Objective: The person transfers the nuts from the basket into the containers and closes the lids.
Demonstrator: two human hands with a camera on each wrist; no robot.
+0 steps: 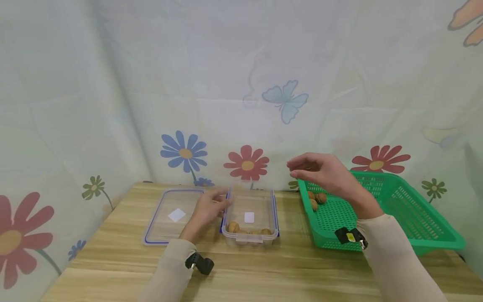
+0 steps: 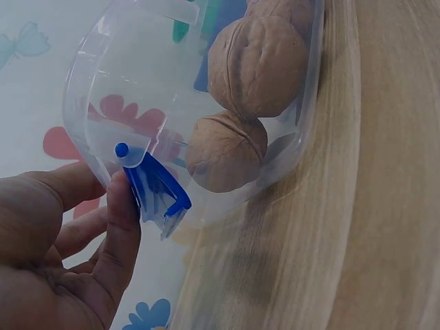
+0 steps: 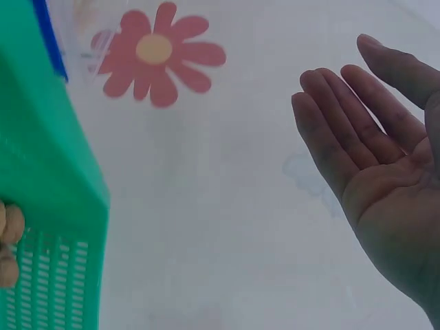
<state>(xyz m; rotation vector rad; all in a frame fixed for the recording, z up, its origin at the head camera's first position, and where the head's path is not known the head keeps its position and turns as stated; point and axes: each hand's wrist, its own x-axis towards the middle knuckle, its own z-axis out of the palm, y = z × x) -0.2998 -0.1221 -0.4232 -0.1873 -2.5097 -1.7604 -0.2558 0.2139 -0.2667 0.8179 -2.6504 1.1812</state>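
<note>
At the left side of a clear plastic food container (image 1: 249,238), my left hand (image 1: 209,206) holds its edge by a blue latch (image 2: 155,189), thumb and fingers close together. Several walnuts (image 2: 258,67) lie at the container's near end, and a white square label (image 1: 249,217) shows inside. My right hand (image 1: 320,172) is raised over the left rim of a green plastic basket (image 1: 409,243); in the right wrist view its palm is bare and the fingers are extended. A few walnuts (image 1: 320,198) lie in the basket's left part.
A clear lid (image 1: 162,228) with a blue seal and a white label lies flat left of the container. Everything stands on a wooden table (image 1: 264,272). Behind it hangs a pale curtain (image 1: 211,105) printed with flowers and butterflies.
</note>
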